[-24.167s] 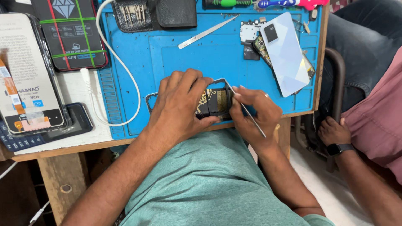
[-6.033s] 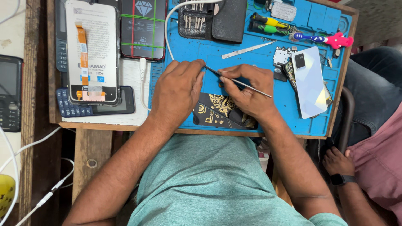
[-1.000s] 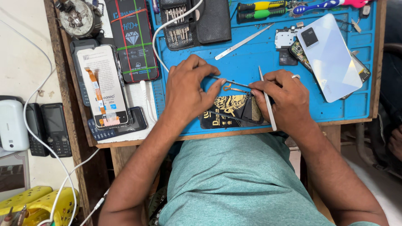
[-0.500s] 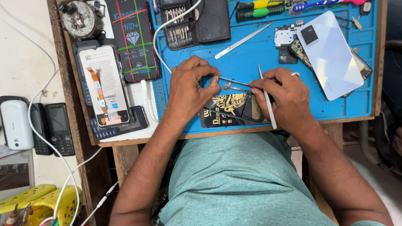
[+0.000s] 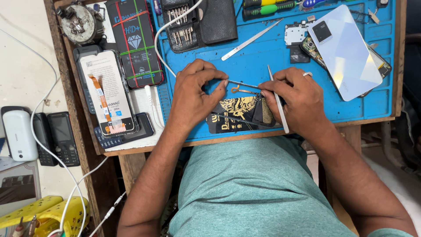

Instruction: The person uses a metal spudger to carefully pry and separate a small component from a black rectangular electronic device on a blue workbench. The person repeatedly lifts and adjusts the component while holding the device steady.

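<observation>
So, nearest me is the black pouch (image 5: 243, 115) with gold print, lying at the front edge of the blue mat (image 5: 267, 66), partly under both my hands. My left hand (image 5: 193, 94) is curled, thumb and forefinger pinched on the end of a thin dark strip (image 5: 242, 84) that runs roughly left to right across to my right hand (image 5: 298, 98). That strip is the long thing here, nearly level, tilting a bit down toward the right. Just below it sits a small orange flex cable (image 5: 242, 90), hooked at its left end, same left-right lie, right above the pouch. My right hand is closed around metal tweezers (image 5: 278, 98), which stand almost straight up and down in the view, point end away from me, back end sticking out past my knuckles toward me. Fingertips of that hand also meet the right end of the strip.

Further out on the mat: a loose metal pry tool (image 5: 250, 40) lying diagonally, a white phone back (image 5: 346, 52) on top of an opened phone to the right, and a black bit case (image 5: 197, 22) at the far edge with a white cable (image 5: 162, 41) looping past it. Off the mat to the left is a boxed screen (image 5: 107, 94).
</observation>
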### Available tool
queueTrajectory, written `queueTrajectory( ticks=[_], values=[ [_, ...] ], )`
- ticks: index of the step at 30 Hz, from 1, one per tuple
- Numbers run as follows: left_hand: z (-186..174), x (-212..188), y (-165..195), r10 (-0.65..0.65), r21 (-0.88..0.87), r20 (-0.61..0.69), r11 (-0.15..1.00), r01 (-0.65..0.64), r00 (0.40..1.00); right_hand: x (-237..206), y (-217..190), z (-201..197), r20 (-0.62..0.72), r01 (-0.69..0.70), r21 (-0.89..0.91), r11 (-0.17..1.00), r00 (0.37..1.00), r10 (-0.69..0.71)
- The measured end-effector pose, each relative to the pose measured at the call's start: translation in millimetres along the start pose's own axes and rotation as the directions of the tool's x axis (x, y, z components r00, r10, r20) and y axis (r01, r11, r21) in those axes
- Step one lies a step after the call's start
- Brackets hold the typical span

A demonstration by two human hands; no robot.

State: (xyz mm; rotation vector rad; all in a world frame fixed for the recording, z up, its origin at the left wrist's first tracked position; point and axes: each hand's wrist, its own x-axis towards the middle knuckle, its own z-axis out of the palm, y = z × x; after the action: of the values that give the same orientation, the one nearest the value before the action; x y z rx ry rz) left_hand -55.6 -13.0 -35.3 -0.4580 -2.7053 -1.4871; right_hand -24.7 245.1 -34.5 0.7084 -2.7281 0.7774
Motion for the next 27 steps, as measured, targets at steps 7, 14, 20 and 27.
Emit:
queueTrajectory(
  ticks=[7,14,20,27],
  values=[
    [7.9,-1.6,-2.4,-0.034,0.026,-0.032,0.999,0.035,0.999,-0.3,0.8,-0.1,0.012,0.005,-0.011,1.000,1.000,-0.005],
    [17.6,-5.0,-4.1,0.004,0.139,-0.101,0.990,0.010,0.995,-0.7,0.5,0.7,0.004,0.008,0.003,1.000,1.000,-0.008],
    [18.5,-7.0,-2.2,0.081,0.160,-0.146,0.985,-0.058,0.986,1.1,-1.0,-1.1,-0.003,0.008,0.012,1.000,1.000,-0.008],
    [-3.9,-8.3,0.3,-0.009,-0.026,-0.001,1.000,0.009,1.000,2.0,-2.3,-3.7,0.017,-0.005,0.018,1.000,1.000,0.004]
  ],
)
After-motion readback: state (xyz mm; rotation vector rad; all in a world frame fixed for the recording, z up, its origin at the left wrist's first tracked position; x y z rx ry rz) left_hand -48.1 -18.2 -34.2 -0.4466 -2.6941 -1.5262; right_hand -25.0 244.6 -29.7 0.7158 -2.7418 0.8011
